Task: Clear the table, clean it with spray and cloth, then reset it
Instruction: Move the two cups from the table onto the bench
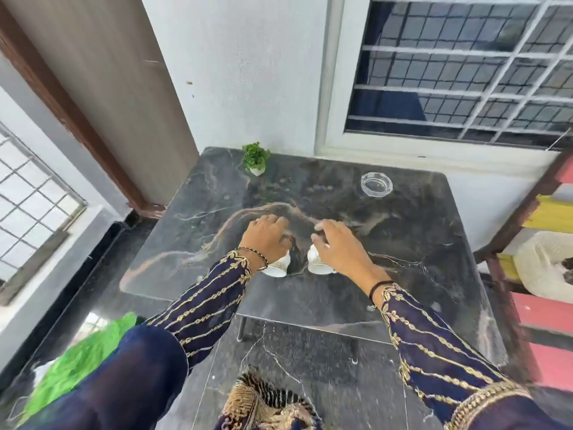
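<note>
Two white cups with gold pattern stand side by side on the dark marble table [403, 243], near its middle. My left hand [268, 235] comes down from above with its fingers curled over the left cup [277, 268]. Hovering over the right cup [319, 263], my right hand [336, 246] has its fingers spread, and the thumb touches the cup's top. Both cup rims are hidden under my hands. Slight blur smears the fingertips.
A small green plant in a white pot [255, 161] stands at the table's far left edge. A glass ashtray [376, 184] sits at the far right. A green cloth [77, 361] lies low at my left. A coloured shelf [552, 212] with a white bag [539, 265] flanks the right side.
</note>
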Available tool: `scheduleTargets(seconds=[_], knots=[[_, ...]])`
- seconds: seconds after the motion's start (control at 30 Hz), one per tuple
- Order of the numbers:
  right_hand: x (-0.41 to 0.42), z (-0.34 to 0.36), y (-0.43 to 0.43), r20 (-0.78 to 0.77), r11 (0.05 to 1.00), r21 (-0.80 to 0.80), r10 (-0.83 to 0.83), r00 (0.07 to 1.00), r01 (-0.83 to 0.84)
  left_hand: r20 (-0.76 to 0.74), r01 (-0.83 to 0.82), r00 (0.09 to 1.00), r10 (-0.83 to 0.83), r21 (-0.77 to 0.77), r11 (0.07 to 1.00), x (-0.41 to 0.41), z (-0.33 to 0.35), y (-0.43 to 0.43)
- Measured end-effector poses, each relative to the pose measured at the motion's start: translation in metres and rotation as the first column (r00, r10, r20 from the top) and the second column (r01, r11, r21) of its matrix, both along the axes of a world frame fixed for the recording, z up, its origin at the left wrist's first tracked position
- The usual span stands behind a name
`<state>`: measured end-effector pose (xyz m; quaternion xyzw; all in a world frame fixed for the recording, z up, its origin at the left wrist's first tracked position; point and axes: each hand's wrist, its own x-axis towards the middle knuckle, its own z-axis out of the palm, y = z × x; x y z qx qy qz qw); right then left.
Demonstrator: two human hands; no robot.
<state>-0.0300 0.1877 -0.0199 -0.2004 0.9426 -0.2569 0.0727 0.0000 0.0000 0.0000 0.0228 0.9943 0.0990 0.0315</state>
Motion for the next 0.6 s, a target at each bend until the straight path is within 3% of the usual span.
scheduleTargets(seconds=[0.23,0.37,0.6], knots=[[-0.003,-0.033,0.013,0.191,0.984,0.168,0.024,0.981,-0.057,0.317,0.086,0.948,-0.038,-0.139,0.987,0.014,-0.048,-0.026],[-0.008,-0.049,0.018,0.22,0.971,0.225,0.029,0.975,-0.079,0.338,0.084,0.939,-0.065,-0.044,0.995,0.007,-0.068,-0.036],[-0.014,-0.064,0.018,0.163,0.981,0.186,0.024,0.986,-0.054,0.286,-0.008,0.957,-0.045,0.183,0.983,-0.007,-0.088,-0.04]])
